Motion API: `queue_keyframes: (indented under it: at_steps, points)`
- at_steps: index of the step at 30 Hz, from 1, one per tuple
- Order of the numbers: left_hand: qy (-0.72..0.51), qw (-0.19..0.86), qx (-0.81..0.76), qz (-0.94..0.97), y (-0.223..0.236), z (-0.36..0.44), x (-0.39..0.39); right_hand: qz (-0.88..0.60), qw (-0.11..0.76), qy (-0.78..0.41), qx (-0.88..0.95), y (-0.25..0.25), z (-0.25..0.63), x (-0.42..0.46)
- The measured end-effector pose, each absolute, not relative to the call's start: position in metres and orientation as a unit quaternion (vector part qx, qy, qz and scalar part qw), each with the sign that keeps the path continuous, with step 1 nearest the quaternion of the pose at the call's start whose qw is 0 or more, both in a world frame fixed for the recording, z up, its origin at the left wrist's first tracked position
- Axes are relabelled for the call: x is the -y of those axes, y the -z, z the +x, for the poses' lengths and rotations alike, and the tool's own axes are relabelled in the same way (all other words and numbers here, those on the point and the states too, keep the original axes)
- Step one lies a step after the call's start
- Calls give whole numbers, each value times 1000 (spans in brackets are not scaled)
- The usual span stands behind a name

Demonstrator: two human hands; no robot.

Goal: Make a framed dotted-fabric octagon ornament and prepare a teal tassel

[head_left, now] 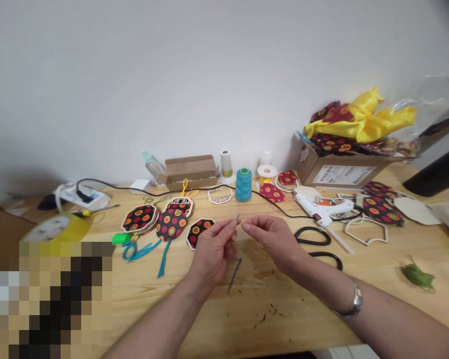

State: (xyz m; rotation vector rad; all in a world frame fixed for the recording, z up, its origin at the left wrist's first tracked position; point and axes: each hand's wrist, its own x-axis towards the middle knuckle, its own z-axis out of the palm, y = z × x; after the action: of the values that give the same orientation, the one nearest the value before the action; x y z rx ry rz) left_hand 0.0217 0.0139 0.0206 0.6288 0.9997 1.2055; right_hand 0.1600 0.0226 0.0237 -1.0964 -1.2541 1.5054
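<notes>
My left hand (214, 249) is closed in a pinch over the middle of the table. A short bit of blue thread (238, 218) sticks up from its fingertips, and a blue-grey strand (235, 275) hangs below the palm. Close beside it, my right hand (271, 238) also pinches thumb against forefinger; whatever lies between them is too small to make out. Partly behind my left hand is an octagonal piece covered in flowered fabric (196, 233). A cone of blue thread (243, 185) stands upright beyond both hands. Black-handled scissors (314, 236) lie partly under my right forearm.
Fabric-covered pieces with blue tassels (172, 224) lie left. Right are a white glue gun (325, 212), wooden frames (366, 232) and a green thread bundle (417, 275). A cardboard box (340, 172) holds fabrics. A black cable (153, 192) crosses the back.
</notes>
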Motion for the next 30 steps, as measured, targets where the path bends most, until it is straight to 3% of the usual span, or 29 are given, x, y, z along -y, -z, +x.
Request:
queue_keyframes:
  at_steps: [19, 30]
  points:
    - [-536, 665, -444, 270, -21, 25, -13, -420, 424, -643, 480, -27, 159, -20]
    - [-531, 671, -438, 276, -19, 24, -13, -472, 431, -608, 471, -26, 158, -21]
